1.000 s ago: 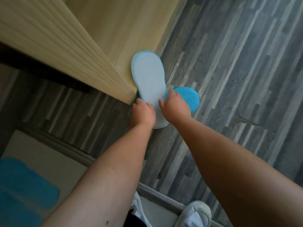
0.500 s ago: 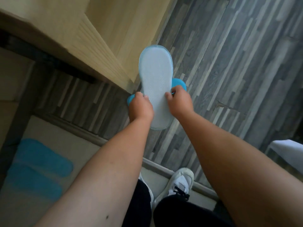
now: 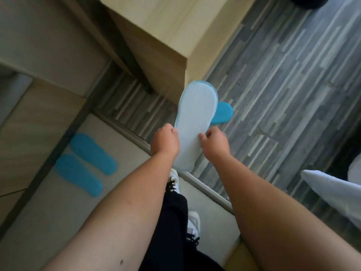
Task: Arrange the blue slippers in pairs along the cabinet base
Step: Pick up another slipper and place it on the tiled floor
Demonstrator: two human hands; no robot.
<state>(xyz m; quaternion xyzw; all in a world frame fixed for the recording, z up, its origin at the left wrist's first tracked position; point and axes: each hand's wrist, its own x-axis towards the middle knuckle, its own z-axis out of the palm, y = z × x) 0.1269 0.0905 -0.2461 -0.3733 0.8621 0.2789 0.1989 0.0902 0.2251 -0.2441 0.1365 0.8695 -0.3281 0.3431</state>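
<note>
Grey striped plank floor [image 3: 273, 85], white cloth [image 3: 332, 190] at right, white sneakers [image 3: 193, 222] on pale mat [image 3: 58, 222]

Four blue slippers are being counted: one slipper held up [image 3: 195, 122] with its pale sole showing, one bright blue slipper behind it [image 3: 222, 112], and two more slippers lying side by side, the upper one [image 3: 93, 153] and the lower one [image 3: 78, 174]. Two hands are being seen, the left hand [image 3: 164, 140] and the right hand [image 3: 214, 142]. Two white shoes, the far shoe [image 3: 174, 181] and the near shoe [image 3: 193, 223], and one wooden cabinet [image 3: 156, 40] are being counted too.
</note>
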